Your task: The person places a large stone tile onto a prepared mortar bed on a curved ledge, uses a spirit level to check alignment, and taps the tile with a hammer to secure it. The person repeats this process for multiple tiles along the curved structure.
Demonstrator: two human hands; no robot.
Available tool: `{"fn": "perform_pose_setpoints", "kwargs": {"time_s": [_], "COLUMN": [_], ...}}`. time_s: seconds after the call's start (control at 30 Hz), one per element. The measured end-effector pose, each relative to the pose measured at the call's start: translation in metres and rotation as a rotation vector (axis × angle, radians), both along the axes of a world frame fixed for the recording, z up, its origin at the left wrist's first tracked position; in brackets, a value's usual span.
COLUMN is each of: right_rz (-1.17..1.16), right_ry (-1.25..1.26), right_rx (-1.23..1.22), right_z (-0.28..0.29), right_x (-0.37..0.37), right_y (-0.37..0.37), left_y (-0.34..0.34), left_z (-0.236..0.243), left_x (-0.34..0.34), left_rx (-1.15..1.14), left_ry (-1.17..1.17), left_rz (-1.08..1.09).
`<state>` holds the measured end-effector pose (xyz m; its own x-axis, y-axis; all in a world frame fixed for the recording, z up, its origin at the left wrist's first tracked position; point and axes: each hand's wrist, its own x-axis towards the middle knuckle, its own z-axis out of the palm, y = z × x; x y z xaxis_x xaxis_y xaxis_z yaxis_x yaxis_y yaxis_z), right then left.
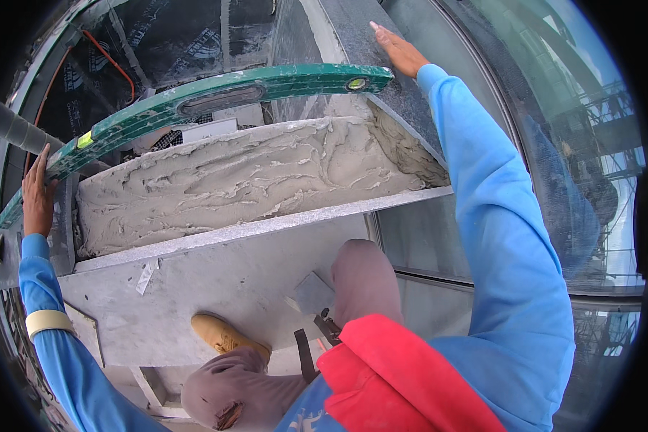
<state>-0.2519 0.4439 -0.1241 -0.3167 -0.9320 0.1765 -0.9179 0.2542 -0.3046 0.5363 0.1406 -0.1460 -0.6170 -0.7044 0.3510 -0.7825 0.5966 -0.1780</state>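
Note:
A long green spirit level (216,99) lies across the top of a stone-walled recess. Below it, wet grey mortar (245,176) fills the bed in thick troweled ridges. My left hand (36,194) rests flat against the left stone slab, touching the level's left end. My right hand (398,50) lies flat, fingers together, on the dark stone slab (353,29) at the far right, just beyond the level's right end. Both arms wear blue sleeves. Neither hand grips anything.
A pale stone step (230,281) fronts the mortar bed, with my tan boot (227,335) on it. A grey pipe (18,131) and an orange cable (111,61) sit at the back left. Glass panels (554,144) run along the right side.

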Motion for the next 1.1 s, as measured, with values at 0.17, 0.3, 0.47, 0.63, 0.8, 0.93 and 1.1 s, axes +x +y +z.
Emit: {"fn": "perform_pose_setpoints", "kwargs": {"time_s": [0.17,0.3,0.47,0.63,0.8,0.93,1.1], "right_rz": [-0.010,-0.062,-0.054,0.281,0.212,0.117,0.021], "right_ry": [0.400,0.236,-0.713,-1.522,-1.702,-0.909,0.382], "right_rx": [0.116,0.119,-0.225,-0.567,-0.538,-0.206,0.182], "right_z": [-0.031,-0.035,0.007,0.053,0.060,0.039,-0.016], "right_x": [0.002,-0.001,0.030,0.099,0.173,0.219,0.274], "right_y": [0.012,0.016,0.034,0.111,0.162,0.191,0.207], "left_y": [-0.006,-0.001,0.001,-0.009,-0.015,-0.018,-0.024], "left_z": [-0.003,0.000,-0.002,-0.011,-0.010,-0.010,-0.014], "left_x": [0.003,0.000,0.001,0.004,0.005,0.010,0.015], "left_rx": [-0.002,0.024,-0.038,-0.033,-0.013,-0.034,-0.086], "left_ry": [-0.030,-0.021,-0.019,-0.032,-0.052,-0.017,-0.032], "left_rz": [0.031,-0.013,-0.019,0.031,0.024,-0.072,-0.086]}}
